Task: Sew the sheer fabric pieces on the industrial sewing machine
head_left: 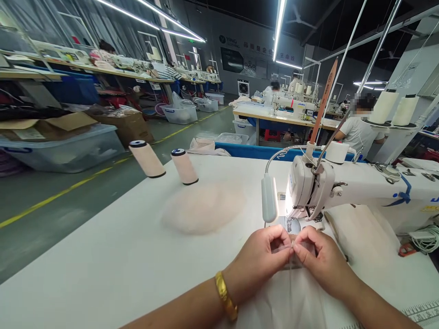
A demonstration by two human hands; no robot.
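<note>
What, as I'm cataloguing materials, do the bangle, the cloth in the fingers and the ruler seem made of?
Bangle: polished gold-coloured metal, from its bright highlights; solid or plated can't be told.
Cloth: thin, pale, matt fabric, perhaps synthetic, judging by its sheer, soft folds.
Ruler: probably clear plastic, since white shows between its markings.

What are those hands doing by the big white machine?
The left hand and right hand pinch thin pale fabric together, fingertips almost meeting, just in front of the sewing machine's needle area. Two thread cones stand on the white table.
</note>
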